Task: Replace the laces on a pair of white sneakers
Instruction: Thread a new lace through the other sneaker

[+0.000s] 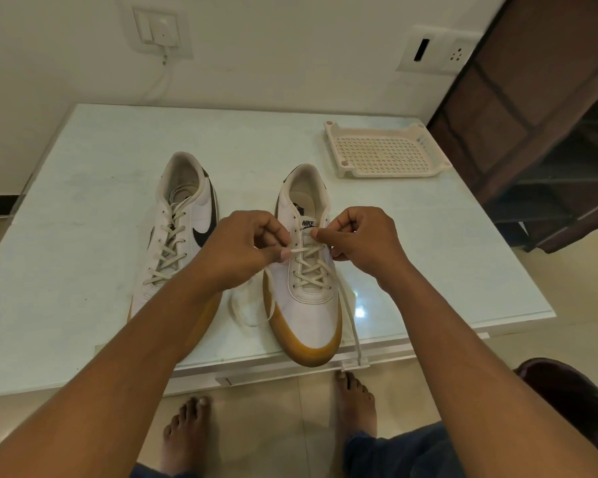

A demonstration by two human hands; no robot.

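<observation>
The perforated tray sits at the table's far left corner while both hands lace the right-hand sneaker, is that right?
No: the head view shows the perforated tray at the table's far right corner; left hand and right hand lace the right-hand sneaker.

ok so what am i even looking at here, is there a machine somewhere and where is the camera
There is no machine here. A person wears a camera on the head, so this single picture looks forward and down over their own arms. The left hand and right hand are bare. Each pinches the cream lace of the sneaker on the right, one at each side, partway up the eyelets. The upper eyelets are empty and the loose lace ends trail toward the table's front edge. The sneaker on the left is already laced. Both stand on a pale glossy table. Between them lies a whitish bundle, possibly an old lace. A white perforated tray sits at the far right. The person's bare feet show below.
</observation>
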